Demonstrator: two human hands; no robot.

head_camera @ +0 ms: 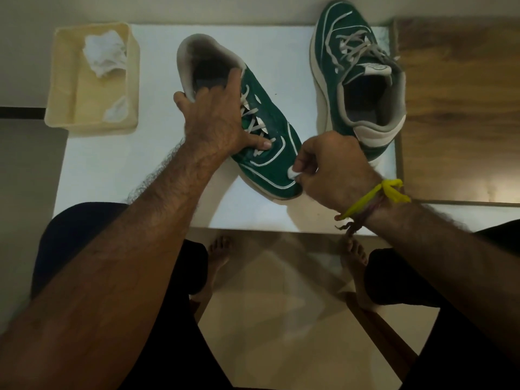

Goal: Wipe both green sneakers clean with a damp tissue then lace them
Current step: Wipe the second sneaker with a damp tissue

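Near sneaker [261, 142]: lies on the white table [157, 130], long axis slanted — heel opening toward the far left, toe toward the near right edge.
Left hand [216, 119]: my fingers spread over the collar and laces, thumb flat along the lace row, fingertips hooked at the opening; it steadies the shoe.
Right hand [332, 167]: my fingers are curled, pinching a small wad of tissue [292, 173] against the toe side panel.
Key relation: the tissue touches the toe end, so the unwiped length runs away from my right fingers, up and left along the axis toward the heel; my right hand is the nearer one to the toe, my left to the heel.
Judgement: wiping of this shoe is in progress; strokes should follow the slant.
Far sneaker [357, 80]: at the table's far right corner, toe pointing away, laces loose — just beside the first shoe, not touching that I can tell.
Tray [59, 88]: cream, at the far left corner, overhanging the left edge; crumpled tissues inside.
Surface: smooth white top.
Room: pale tiled floor below, wood-grain panel [461, 108] to the right.
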